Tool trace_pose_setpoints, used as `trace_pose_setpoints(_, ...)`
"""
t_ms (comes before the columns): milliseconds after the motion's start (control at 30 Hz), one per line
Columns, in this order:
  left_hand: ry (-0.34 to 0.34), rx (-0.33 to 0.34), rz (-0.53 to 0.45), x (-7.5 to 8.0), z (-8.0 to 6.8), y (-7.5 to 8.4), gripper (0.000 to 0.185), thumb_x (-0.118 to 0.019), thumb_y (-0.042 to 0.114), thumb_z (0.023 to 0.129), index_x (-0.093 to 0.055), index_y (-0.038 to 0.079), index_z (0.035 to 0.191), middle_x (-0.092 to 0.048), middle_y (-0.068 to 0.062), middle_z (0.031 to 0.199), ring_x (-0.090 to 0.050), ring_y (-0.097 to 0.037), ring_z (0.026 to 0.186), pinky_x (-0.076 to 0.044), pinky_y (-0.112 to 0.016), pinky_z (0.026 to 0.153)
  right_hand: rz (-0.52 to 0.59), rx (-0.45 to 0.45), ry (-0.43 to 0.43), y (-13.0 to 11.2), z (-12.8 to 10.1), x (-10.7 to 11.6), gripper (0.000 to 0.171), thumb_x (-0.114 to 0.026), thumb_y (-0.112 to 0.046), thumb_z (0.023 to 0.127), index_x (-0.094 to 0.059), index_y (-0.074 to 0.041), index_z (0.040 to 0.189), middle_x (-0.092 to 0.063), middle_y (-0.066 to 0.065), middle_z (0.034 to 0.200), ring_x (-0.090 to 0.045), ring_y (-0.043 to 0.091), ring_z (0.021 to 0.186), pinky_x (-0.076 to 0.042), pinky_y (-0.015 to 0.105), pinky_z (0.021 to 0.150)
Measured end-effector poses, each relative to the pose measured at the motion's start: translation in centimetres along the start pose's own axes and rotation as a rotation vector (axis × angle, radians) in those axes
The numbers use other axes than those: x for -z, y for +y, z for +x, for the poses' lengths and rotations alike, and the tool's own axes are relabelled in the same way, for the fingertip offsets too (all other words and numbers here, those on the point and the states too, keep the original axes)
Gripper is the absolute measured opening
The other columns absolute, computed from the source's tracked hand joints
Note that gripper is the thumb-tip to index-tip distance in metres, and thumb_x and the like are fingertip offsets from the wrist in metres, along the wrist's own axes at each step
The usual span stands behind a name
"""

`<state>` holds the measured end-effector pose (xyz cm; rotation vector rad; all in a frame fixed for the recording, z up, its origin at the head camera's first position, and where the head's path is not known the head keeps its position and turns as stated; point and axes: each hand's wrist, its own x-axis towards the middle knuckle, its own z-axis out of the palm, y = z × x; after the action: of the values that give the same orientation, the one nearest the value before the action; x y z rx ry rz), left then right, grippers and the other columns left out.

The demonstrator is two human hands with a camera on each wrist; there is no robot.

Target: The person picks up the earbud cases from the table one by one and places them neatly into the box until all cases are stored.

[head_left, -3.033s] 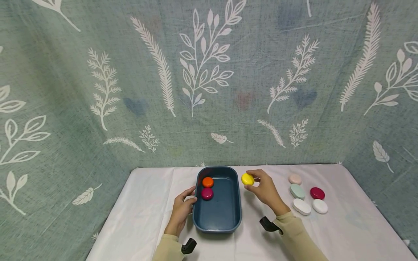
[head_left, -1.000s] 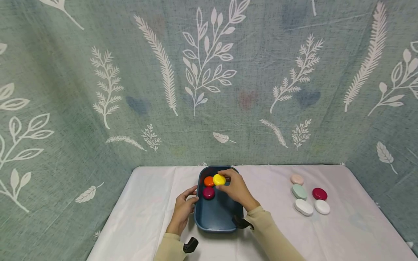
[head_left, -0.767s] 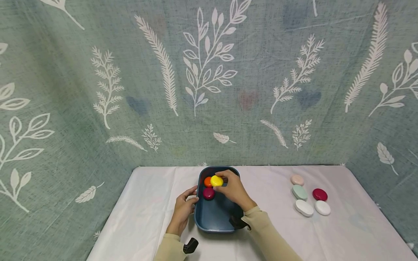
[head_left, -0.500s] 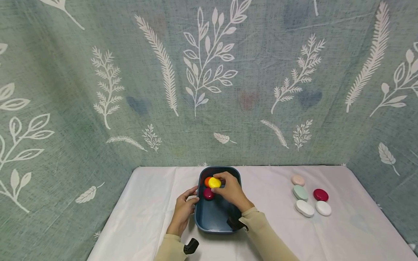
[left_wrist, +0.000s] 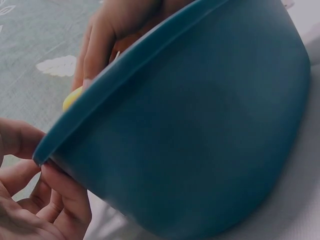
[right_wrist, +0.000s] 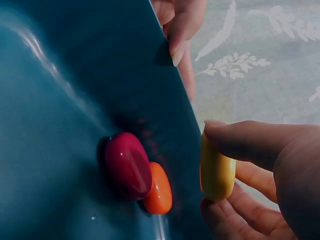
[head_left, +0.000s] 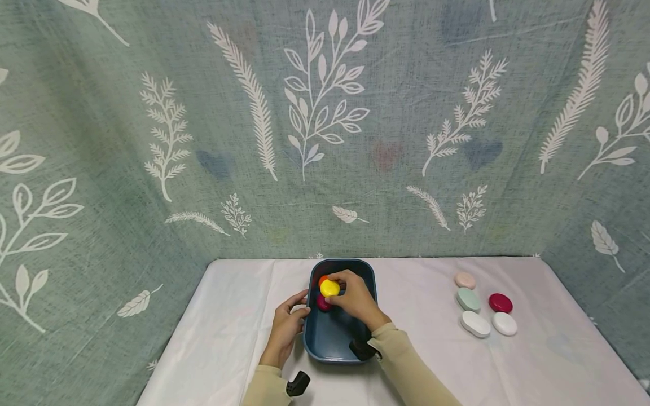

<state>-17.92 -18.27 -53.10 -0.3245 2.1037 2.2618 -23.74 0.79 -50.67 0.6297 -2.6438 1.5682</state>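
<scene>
In the head view, my right hand (head_left: pixel 358 299) pinches a glossy yellow pebble-shaped disc (head_left: pixel 330 287) between thumb and fingers, above the left part of a deep blue tray (head_left: pixel 327 338). The disc partly covers an orange pebble-shaped disc (head_left: pixel 322 280) and a magenta one (head_left: pixel 323 305). On the right wrist, the magenta disc (right_wrist: pixel 127 165) and orange disc (right_wrist: pixel 159 190) lie side by side on the tray floor, apart from the held yellow disc (right_wrist: pixel 217 167). My left hand (head_left: pixel 284 327) grips the tray's left rim, with fingers (left_wrist: pixel 67 190) under the lip.
To the right on the white cloth lie several more discs: a pale pink one (head_left: pixel 464 280), a mint one (head_left: pixel 468 299), a dark red one (head_left: pixel 500 303), and two white ones, one oblong (head_left: pixel 475 324) and one round (head_left: pixel 505 323). A patterned curtain (head_left: pixel 284 220) hangs behind.
My right hand has carried the yellow disc leftward, from beside the tray to above the orange and magenta discs, lately a little nearer to me. The left hand keeps its grip on the rim.
</scene>
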Motion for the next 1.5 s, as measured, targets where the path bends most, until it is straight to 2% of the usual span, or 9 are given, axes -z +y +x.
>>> trace_pose_setpoints(167,0.004,0.0,0.003,0.01,0.04,-0.06,0.051,-0.059,0.0,0.099,-0.055,-0.004,0.149,-0.053,-0.012,0.124,-0.061,-0.012,0.077,-0.053,-0.022,0.061,-0.013,-0.011,-0.021,0.13,0.09,-0.27,0.045,-0.088,-0.003,0.083,-0.072,0.004,0.124,-0.068,0.017,0.123,-0.069,0.036,0.109,-0.056,0.052,0.099)
trace_pose_setpoints(300,0.005,0.0,0.009,0.04,0.09,-0.2,0.051,-0.06,0.001,0.099,-0.055,-0.004,0.15,-0.053,-0.012,0.125,-0.058,-0.011,0.074,-0.052,-0.022,0.06,-0.012,-0.014,-0.057,0.19,0.01,-0.33,0.044,-0.089,-0.003,0.083,-0.073,0.004,0.123,-0.069,0.016,0.122,-0.069,0.036,0.109,-0.056,0.052,0.099)
trace_pose_setpoints(433,0.005,0.0,0.007,0.01,0.14,-0.25,0.051,-0.06,0.001,0.099,-0.055,-0.004,0.15,-0.053,-0.013,0.126,-0.059,-0.011,0.077,-0.052,-0.023,0.06,-0.018,0.005,-0.121,0.31,-0.03,-0.3,0.044,-0.089,-0.003,0.082,-0.073,0.004,0.123,-0.069,0.014,0.117,-0.07,0.034,0.106,-0.057,0.05,0.097)
trace_pose_setpoints(600,0.009,0.006,0.006,-0.05,0.14,-0.22,0.051,-0.06,0.0,0.099,-0.056,-0.004,0.149,-0.053,-0.013,0.125,-0.06,-0.012,0.08,-0.053,-0.023,0.061,-0.036,0.022,-0.211,0.58,-0.01,-0.4,0.046,-0.089,-0.003,0.082,-0.073,0.003,0.124,-0.071,0.014,0.119,-0.07,0.03,0.104,-0.058,0.048,0.095)
trace_pose_setpoints(767,0.011,0.016,0.007,-0.06,0.12,-0.15,0.051,-0.06,0.0,0.099,-0.056,-0.003,0.149,-0.053,-0.014,0.127,-0.057,-0.012,0.075,-0.051,-0.023,0.06,-0.053,0.03,-0.286,0.43,-0.13,-0.45,0.045,-0.089,-0.002,0.081,-0.074,0.001,0.123,-0.072,0.012,0.118,-0.069,0.028,0.104,-0.057,0.048,0.096)
trace_pose_setpoints(933,0.013,0.02,0.014,0.01,0.26,-0.18,0.05,-0.059,0.0,0.099,-0.056,-0.003,0.149,-0.052,-0.014,0.128,-0.058,-0.014,0.08,-0.051,-0.023,0.06,-0.046,0.036,-0.351,0.18,-0.19,-0.44,0.044,-0.089,0.0,0.081,-0.074,0.002,0.122,-0.074,0.014,0.118,-0.07,0.028,0.107,-0.056,0.049,0.1)
trace_pose_setpoints(1100,0.019,0.019,0.017,0.02,0.43,-0.26,0.05,-0.06,0.0,0.099,-0.058,-0.003,0.148,-0.053,-0.014,0.128,-0.058,-0.015,0.083,-0.05,-0.023,0.059,-0.046,0.043,-0.382,0.19,-0.14,-0.46,0.044,-0.089,0.001,0.081,-0.074,0.001,0.122,-0.075,0.013,0.118,-0.07,0.027,0.107,-0.056,0.047,0.1)
trace_pose_setpoints(1333,0.02,0.006,0.012,0.0,0.38,-0.25,0.049,-0.061,-0.001,0.098,-0.058,-0.003,0.148,-0.053,-0.015,0.128,-0.055,-0.012,0.078,-0.047,-0.021,0.057,-0.009,0.056,-0.437,0.4,-0.08,-0.53,0.041,-0.084,0.006,0.084,-0.073,0.003,0.123,-0.075,0.015,0.12,-0.072,0.03,0.111,-0.057,0.043,0.1)
trace_pose_setpoints(1500,0.025,0.005,0.013,0.05,0.31,-0.3,0.049,-0.061,-0.001,0.098,-0.059,-0.003,0.147,-0.054,-0.017,0.128,-0.053,-0.012,0.075,-0.045,-0.021,0.055,0.006,0.044,-0.417,0.39,-0.22,-0.04,0.037,-0.08,0.002,0.089,-0.072,0.003,0.126,-0.074,0.016,0.12,-0.072,0.032,0.113,-0.056,0.047,0.102)
